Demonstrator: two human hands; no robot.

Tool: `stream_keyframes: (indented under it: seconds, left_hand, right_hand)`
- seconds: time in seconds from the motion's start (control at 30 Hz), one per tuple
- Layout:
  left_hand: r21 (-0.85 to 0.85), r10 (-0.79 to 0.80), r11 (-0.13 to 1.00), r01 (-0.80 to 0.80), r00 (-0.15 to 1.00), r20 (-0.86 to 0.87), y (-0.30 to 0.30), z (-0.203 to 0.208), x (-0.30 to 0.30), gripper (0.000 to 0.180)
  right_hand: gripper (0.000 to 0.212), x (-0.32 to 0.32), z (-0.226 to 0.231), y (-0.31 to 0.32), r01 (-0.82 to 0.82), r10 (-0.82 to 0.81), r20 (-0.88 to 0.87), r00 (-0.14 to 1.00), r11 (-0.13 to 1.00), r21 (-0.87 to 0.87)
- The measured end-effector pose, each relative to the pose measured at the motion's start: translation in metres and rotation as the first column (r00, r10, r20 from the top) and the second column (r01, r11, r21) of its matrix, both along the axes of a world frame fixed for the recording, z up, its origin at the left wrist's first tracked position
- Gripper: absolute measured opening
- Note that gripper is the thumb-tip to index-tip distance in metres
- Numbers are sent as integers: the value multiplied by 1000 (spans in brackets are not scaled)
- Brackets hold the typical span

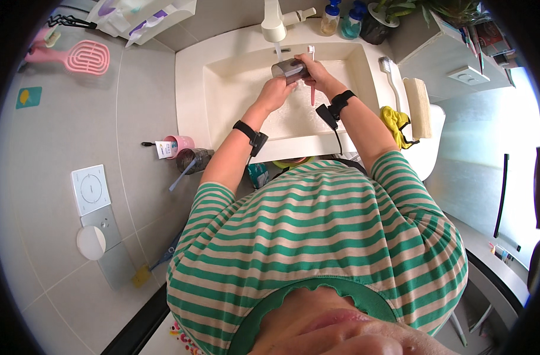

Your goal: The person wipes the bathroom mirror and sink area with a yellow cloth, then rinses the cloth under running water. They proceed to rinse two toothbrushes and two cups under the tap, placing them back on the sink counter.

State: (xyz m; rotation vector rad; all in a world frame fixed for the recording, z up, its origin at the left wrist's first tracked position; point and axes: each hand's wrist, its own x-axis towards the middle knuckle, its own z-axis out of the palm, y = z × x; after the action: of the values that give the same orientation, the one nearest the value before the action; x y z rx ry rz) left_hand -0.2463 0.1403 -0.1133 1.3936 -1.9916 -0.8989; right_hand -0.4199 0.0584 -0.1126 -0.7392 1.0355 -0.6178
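Observation:
A dark translucent cup (288,70) is tilted on its side under the running stream from the cream faucet (274,22), over the white sink basin (222,77). My right hand (316,72) grips the cup and also holds a pink toothbrush (312,83) that runs upright through the fist, bristles at the top. My left hand (277,92) is just below the cup, fingers touching its lower side. Both wrists wear black bands.
On the wall at left hang a pink cup (179,145) and a dark cup (193,160) with a brush in it, and a pink hairbrush (83,57). Soap bottles (341,18) stand behind the sink. A yellow cloth (397,123) and a brush (390,74) lie to the right.

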Motion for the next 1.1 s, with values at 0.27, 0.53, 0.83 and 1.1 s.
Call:
stream_keyframes:
  seconds: [0.27,0.53,0.83,1.1]
  left_hand:
    - [665,663,745,48,64,-746,-20,-7,-12,22]
    - [38,69,997,-69,998,-10,-4,-13,6,37]
    - [546,609,775,-318,605,-512,-16,-16,9,44]
    - [316,758,651,-690,612,-226,15,-2,54,20]
  right_hand:
    - [32,16,-12,-1,112,-250,-232,940,868,-484]
    - [34,-1,6,-19,48,-44,-273,961,999,8]
    - [71,16,-1,10,-287,199,-486,851,951,-114]
    - [24,2,23,24,-493,437,-292,851,856,-155]
